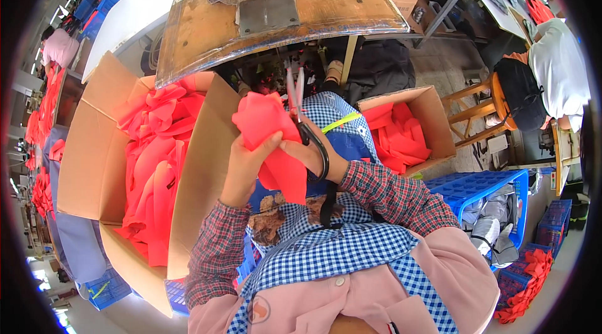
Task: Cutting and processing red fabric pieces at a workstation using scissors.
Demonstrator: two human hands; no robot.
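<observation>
A folded red fabric piece (269,127) is held up above my lap. My left hand (246,165) is closed on its left side, the thumb pressed on top. My right hand (323,152) is closed around the black handle of a pair of scissors (300,99), whose blades point up and away. Its thumb also rests against the fabric, close to my left thumb. To the left stands a tall cardboard box (91,152) heaped with red fabric pieces (157,165). A smaller cardboard box (433,111) on the right holds more red pieces (398,136).
Ahead is a worn wooden machine table (338,5) with a metal plate. A blue plastic basket (483,183) with grey bundles stands at my right. Beyond it, a person in white (558,64) sits by a wooden stool (495,102). Another person in pink (59,49) is far left.
</observation>
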